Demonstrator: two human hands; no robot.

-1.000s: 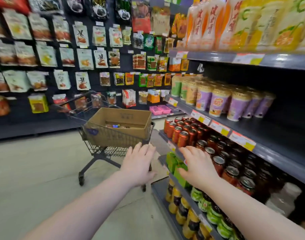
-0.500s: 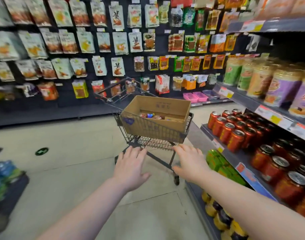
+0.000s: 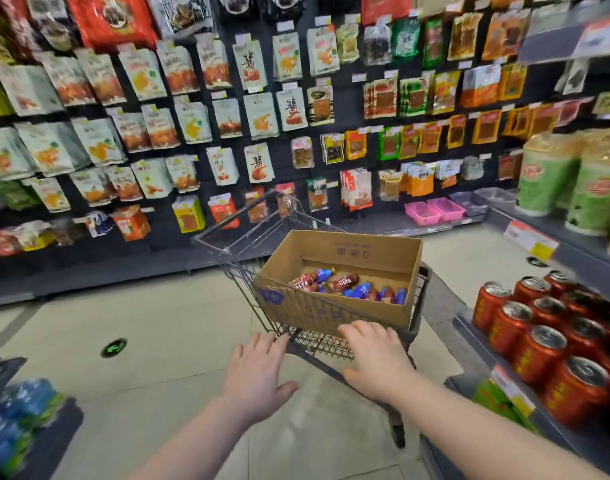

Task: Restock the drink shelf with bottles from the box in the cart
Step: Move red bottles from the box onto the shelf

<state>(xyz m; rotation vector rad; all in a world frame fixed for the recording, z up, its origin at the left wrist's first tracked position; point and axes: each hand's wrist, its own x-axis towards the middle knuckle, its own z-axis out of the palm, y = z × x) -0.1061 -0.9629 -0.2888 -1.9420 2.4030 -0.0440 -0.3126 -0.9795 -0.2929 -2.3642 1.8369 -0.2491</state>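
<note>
I see the box [image 3: 334,308] sitting in the cart [image 3: 317,342], top open. A few red and blue bottles [image 3: 345,282] lie flat on its floor. Left hand [image 3: 255,379]: fingers straight, tips at the cart's near corner, holding nothing. Right hand [image 3: 376,358]: spread over the near rim by the box wall, nothing gripped, contact unclear. Cans [image 3: 539,348] stand on the shelf [image 3: 464,325] to the right.

The near wall of the box [image 3: 366,251] hides some bottles [image 3: 341,284], and their labels are too blurred to read. The right hand [image 3: 376,358] covers part of the cart [image 3: 317,341] rim; whether it touches is unclear. The cans [image 3: 535,344] and blue packs [image 3: 19,410] blur toward the edges.
</note>
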